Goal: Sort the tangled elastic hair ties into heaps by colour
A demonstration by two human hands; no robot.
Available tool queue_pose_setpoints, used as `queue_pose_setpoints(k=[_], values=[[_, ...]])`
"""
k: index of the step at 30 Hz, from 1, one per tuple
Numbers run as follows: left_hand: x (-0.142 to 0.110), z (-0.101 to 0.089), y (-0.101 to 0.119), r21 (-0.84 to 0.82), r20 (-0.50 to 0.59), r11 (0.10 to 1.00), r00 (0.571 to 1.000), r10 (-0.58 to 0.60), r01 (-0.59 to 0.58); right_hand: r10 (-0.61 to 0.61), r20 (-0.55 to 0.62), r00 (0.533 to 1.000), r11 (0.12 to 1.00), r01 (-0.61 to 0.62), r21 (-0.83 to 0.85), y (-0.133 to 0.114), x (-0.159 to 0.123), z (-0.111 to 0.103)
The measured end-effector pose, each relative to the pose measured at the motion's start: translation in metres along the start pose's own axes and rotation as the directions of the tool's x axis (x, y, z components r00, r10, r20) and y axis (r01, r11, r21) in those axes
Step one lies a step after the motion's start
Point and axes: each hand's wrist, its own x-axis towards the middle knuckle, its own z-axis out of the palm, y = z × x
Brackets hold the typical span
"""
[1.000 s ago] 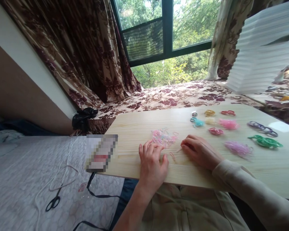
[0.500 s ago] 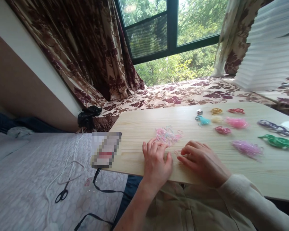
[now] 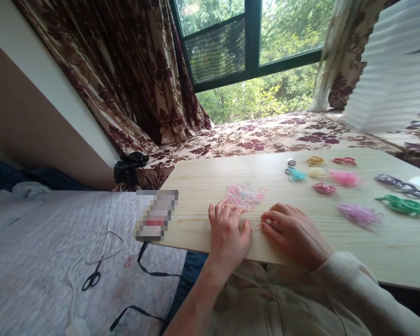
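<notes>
A loose pile of pastel pink, white and pale blue rubber bands (image 3: 243, 196) lies on the pale wooden board (image 3: 203, 182). My left hand (image 3: 230, 231) rests palm down just in front of it, fingers apart, the fingertips at the pile's near edge. To its right, my right hand (image 3: 294, 233) lies low on the board with thumb and fingers drawn together. A small pink rubber band (image 3: 257, 227) pokes out at its fingertips; the rest of that band is hidden.
Toward the right are bundles of pink bands (image 3: 345, 178), purple bands (image 3: 359, 214) and blue bands (image 3: 297, 174), plus green scissor-like handles (image 3: 402, 205) and a dark purple looped item (image 3: 401, 185). A blurred-out device (image 3: 157, 215) sits at the left edge. Black-handled scissors (image 3: 91, 280) lie on the bed.
The fingers of my right hand have closed further over the small pink band, and less of it shows. My left hand has stayed almost still; the view has shifted slightly.
</notes>
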Motion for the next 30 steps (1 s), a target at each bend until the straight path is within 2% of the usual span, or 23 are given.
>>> queue_pose_setpoints(k=[15,20,23,26,30], values=[[0.000,0.001,-0.001,0.004,0.000,1.000,1.000,0.008,-0.008,-0.052,-0.007,0.999,0.999,0.052,0.010,0.000,0.001,-0.001],[0.000,0.002,-0.003,0.011,-0.007,1.000,1.000,0.019,-0.019,0.014,0.033,0.999,0.987,-0.019,0.157,0.001,0.003,-0.006],[-0.001,0.003,-0.003,0.008,-0.009,1.000,1.000,0.021,-0.021,0.049,0.012,0.999,0.967,-0.050,0.248,0.002,0.000,-0.022],[-0.001,0.004,-0.004,0.006,-0.010,1.000,1.000,0.016,-0.016,0.121,-0.021,0.992,0.958,-0.112,0.264,0.009,-0.009,-0.049],[-0.001,0.005,-0.004,0.009,-0.026,0.999,0.999,0.035,-0.035,0.255,-0.019,0.967,0.953,-0.248,0.175,0.045,-0.029,-0.088]])
